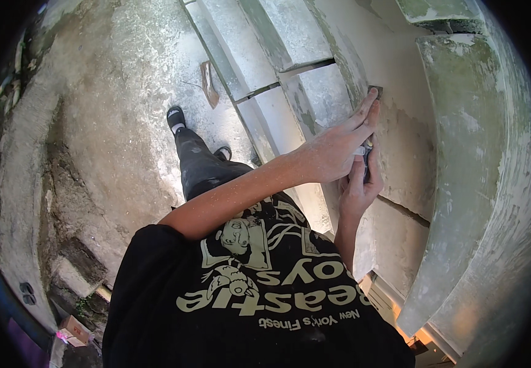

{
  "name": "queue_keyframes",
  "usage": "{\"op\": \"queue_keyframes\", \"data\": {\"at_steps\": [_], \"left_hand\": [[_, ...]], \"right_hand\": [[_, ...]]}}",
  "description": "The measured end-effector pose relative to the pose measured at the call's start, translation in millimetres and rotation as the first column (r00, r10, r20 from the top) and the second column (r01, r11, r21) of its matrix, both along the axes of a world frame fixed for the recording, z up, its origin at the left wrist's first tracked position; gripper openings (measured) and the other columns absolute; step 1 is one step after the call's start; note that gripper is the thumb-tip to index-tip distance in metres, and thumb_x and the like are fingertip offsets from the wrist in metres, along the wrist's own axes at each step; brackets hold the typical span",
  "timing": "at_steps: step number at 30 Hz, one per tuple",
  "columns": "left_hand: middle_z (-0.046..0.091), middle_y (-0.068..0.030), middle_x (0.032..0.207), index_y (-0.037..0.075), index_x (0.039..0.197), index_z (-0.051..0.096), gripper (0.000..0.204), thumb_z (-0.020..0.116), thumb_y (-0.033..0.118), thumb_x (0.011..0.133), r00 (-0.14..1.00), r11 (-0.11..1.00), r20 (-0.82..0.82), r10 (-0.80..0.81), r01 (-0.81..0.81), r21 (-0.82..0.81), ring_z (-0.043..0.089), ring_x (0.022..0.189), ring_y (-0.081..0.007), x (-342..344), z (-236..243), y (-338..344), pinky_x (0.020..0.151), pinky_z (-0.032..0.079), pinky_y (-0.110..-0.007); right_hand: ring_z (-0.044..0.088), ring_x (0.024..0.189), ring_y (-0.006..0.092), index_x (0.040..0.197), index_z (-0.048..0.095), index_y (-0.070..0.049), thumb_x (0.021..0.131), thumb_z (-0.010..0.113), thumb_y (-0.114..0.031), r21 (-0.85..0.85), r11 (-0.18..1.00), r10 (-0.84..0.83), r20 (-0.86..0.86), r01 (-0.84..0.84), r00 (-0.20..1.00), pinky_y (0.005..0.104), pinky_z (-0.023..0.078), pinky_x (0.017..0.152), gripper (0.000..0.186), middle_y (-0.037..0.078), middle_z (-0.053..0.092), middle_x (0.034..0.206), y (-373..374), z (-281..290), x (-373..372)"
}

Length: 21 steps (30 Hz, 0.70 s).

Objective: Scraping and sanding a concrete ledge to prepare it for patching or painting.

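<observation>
Both my hands are on a long dark tool [379, 92], held against a pale grey plastered surface. Its far end shows beyond the fingertips of my left hand [333, 154]. That hand lies over the tool with its fingers stretched along it and the palm turned inward. Nearer to me, my right hand [363, 187] closes its fingers and thumb around the tool's lower end, where a clear and yellowish bit shows. My hands cover most of the tool, so its exact kind cannot be made out. Pale dust coats my left hand and forearm.
Stepped ledges [317, 92] with worn green and white paint run along the left of the work surface. A curved green-grey band [465, 141] rises at the right. A brown elongated object [209, 86] lies on the concrete floor [112, 122]. Rubble and a small box [76, 331] sit lower left.
</observation>
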State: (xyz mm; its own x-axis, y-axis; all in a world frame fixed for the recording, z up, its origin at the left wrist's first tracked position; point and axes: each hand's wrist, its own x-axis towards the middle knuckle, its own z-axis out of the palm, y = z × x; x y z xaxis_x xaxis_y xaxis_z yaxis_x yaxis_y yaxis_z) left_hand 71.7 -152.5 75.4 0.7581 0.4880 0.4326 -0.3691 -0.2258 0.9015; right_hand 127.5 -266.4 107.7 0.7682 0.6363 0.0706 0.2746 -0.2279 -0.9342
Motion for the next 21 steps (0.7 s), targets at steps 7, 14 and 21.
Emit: {"op": "queue_keyframes", "data": {"at_steps": [7, 14, 21], "left_hand": [[0.002, -0.0264, 0.165, -0.002, 0.158, 0.008, 0.091, 0.052, -0.008, 0.078, 0.996, 1.0, -0.093, -0.008, 0.007, -0.005, 0.025, 0.146, -0.0463, -12.2, -6.3, -1.7, 0.12, 0.03, -0.044], [0.001, -0.0349, 0.161, -0.012, 0.153, 0.011, 0.087, 0.058, -0.004, 0.08, 0.995, 0.998, -0.099, 0.032, -0.026, 0.061, 0.018, 0.148, -0.0507, -3.2, -4.9, 2.5, 0.121, 0.028, -0.045], [0.001, -0.033, 0.162, -0.007, 0.156, 0.007, 0.088, 0.051, -0.007, 0.08, 0.991, 0.997, -0.111, 0.073, -0.072, 0.016, 0.018, 0.147, -0.05, 4.3, -7.3, 3.0, 0.121, 0.028, -0.045]], "right_hand": [[0.039, 0.051, 0.0003, 0.146, 0.046, 0.004, 0.102, 0.054, -0.008, 0.05, 0.992, 0.128, -0.312, -0.118, 0.941, 0.0172, 0.027, 0.044, 0.046, -0.002, 0.056, 0.079, -15.6, -1.2, 6.9], [0.034, 0.048, 0.002, 0.148, 0.044, 0.002, 0.103, 0.053, -0.012, 0.046, 0.996, 0.093, -0.382, -0.082, 0.919, 0.0188, 0.025, 0.042, 0.048, -0.001, 0.051, 0.075, -10.6, 1.8, 13.4], [0.036, 0.049, 0.0019, 0.145, 0.049, 0.0, 0.103, 0.056, -0.015, -0.011, 0.996, 0.078, -0.353, -0.087, 0.932, 0.0191, 0.025, 0.042, 0.046, -0.001, 0.052, 0.076, -7.4, -2.7, 31.8]]}}
